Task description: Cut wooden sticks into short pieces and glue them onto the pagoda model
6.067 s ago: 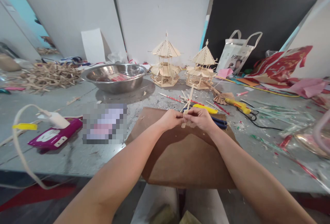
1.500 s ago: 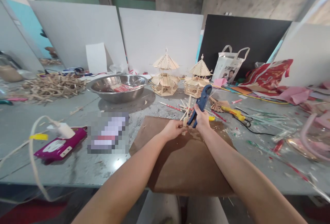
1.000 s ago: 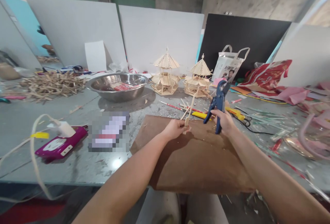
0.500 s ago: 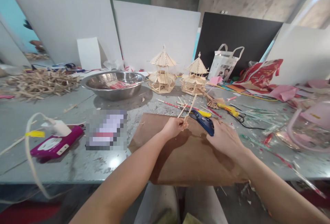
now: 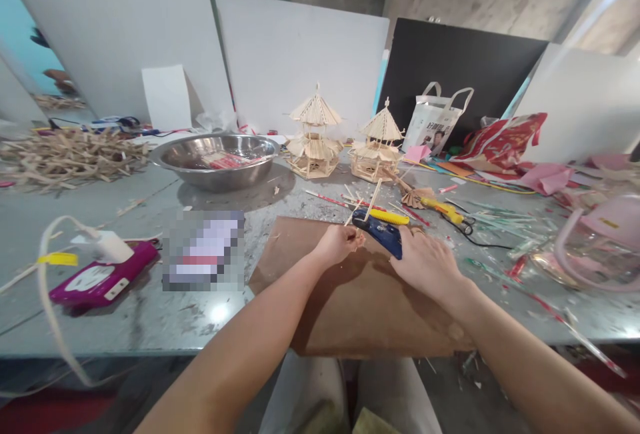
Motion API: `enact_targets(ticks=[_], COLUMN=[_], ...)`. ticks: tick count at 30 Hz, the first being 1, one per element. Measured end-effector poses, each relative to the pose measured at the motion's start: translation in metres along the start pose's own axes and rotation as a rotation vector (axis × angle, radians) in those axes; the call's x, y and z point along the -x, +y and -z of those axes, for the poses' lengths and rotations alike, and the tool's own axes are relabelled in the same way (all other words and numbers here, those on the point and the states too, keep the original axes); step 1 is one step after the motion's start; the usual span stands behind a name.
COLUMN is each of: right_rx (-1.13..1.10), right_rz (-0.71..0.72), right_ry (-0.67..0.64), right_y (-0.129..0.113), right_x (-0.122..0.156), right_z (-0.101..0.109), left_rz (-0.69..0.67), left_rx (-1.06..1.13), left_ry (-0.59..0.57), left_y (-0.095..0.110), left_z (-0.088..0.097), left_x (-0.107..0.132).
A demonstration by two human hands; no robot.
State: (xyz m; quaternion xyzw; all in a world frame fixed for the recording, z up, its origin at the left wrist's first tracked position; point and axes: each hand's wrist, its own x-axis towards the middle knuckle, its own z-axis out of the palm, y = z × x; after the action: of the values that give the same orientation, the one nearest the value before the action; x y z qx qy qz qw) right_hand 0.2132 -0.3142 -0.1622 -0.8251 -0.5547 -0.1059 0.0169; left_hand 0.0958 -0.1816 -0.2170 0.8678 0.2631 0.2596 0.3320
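Observation:
My left hand (image 5: 336,245) is closed in a pinch on a thin wooden stick assembly (image 5: 370,201) that points up and away over the brown cardboard sheet (image 5: 350,301). My right hand (image 5: 425,262) rests just right of it on the cardboard, its fingers on the blue-handled cutter (image 5: 379,235), which lies flat on the table edge of the sheet. Whether those fingers still grip the cutter is hard to make out. A yellow utility knife (image 5: 390,218) lies right behind the cutter.
Two stick pagoda models (image 5: 314,134) (image 5: 377,143) stand at the back, beside a steel bowl (image 5: 215,161). A pile of sticks (image 5: 65,157) lies far left, a purple box with charger (image 5: 105,274) near left, a glue gun (image 5: 447,209) and plastic litter to the right.
My right hand lifted the blue cutter beside the sticks, swung it right, then brought it down flat onto the table. My left hand kept its pinch on the sticks.

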Motion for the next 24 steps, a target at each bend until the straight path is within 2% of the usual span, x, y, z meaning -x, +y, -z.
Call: enact_targets(ticks=[8,15,19,24], right_rx=[0.061,0.086,0.058,-0.112], right_rz=[0.013,0.045,0.061,-0.002], right_ry=[-0.096,-0.118,-0.157,-0.215], right_y=[-0.005,-0.006,0.005,0.027], right_x=[-0.003,-0.004,-0.013,-0.033], right_z=[0.019,0.025,0.023,0.009], left_rz=[0.007,0.003,0.013,0.114], left_rx=[0.051,-0.060,-0.078,0.137], left_ry=[-0.001,0.000,-0.029,-0.026], left_y=[-0.003,-0.003,-0.004,-0.005], left_z=[-0.002,-0.002,0.000,0.009], left_x=[-0.002,-0.002,-0.002,-0.005])
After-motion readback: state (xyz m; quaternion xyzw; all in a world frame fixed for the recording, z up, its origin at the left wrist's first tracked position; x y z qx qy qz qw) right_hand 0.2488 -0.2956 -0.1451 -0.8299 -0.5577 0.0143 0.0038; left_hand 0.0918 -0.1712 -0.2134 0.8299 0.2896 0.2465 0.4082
